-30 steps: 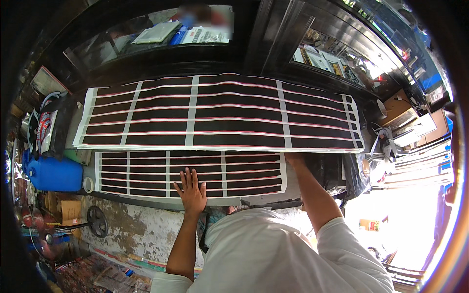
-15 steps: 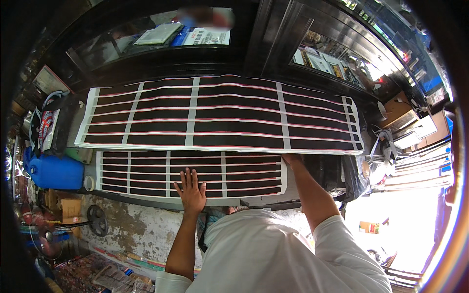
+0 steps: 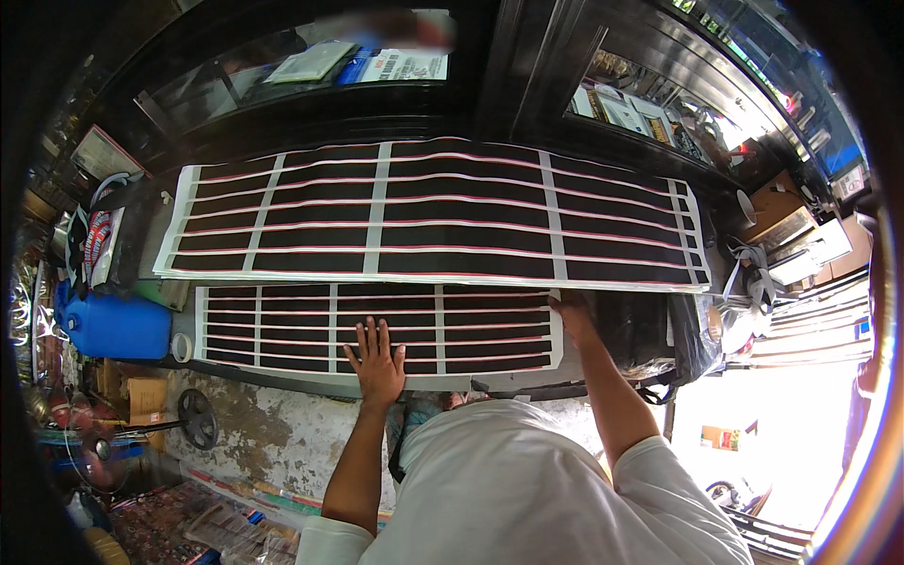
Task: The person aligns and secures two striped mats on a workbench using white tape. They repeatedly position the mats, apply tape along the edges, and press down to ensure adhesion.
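My left hand [image 3: 379, 365] lies flat with its fingers spread on a smaller printed sheet [image 3: 292, 344], which has dark brown-black bands split by white and red lines. My right hand [image 3: 577, 320] is at the far right corner of that sheet, just below the front edge of a larger stack. Its fingertips are partly hidden, so whether they pinch the sheet's edge cannot be made out. Just beyond lies the larger stack of similar banded sheets [image 3: 461, 221], slightly wavy on top, its front edge reaching over the smaller sheet's back edge.
A blue jerrycan [image 3: 122, 325] and a roll of tape [image 3: 182, 347] stand at the table's left end. Black plastic wrapping [image 3: 692, 334] lies on the right, near grey straps [image 3: 750, 268]. Behind the sheets rises a dark glass-fronted cabinet [image 3: 490, 75].
The whole view has shifted slightly. My left hand stays flat on the smaller sheet. A little more of my right hand shows at the sheet's corner.
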Action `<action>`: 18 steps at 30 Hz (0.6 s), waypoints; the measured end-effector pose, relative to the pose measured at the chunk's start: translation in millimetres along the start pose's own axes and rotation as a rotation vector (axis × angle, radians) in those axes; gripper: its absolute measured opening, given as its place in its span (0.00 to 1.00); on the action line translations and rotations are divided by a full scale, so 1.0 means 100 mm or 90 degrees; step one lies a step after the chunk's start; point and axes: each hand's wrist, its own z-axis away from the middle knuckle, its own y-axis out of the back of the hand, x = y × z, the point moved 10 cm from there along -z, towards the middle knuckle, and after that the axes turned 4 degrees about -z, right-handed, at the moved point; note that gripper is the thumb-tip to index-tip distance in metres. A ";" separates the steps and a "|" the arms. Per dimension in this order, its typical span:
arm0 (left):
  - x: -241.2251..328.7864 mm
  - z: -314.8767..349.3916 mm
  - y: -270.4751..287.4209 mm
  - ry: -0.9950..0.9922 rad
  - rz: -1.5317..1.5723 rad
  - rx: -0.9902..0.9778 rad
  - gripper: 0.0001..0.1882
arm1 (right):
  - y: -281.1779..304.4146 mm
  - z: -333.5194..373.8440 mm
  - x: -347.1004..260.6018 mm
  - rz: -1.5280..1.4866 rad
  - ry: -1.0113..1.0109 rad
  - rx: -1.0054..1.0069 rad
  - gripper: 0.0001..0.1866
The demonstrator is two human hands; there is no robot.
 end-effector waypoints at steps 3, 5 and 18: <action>0.00 0.01 0.00 -0.002 0.006 -0.006 0.39 | -0.09 0.33 0.11 -0.148 -0.133 -0.027 0.23; 0.10 -0.01 0.00 -0.008 -0.002 -0.002 0.42 | -0.06 0.45 0.14 -0.133 -0.088 0.006 0.21; 0.96 0.01 -0.09 -0.227 -0.006 -0.016 0.40 | 0.03 0.86 -0.18 -0.258 -0.006 0.066 0.21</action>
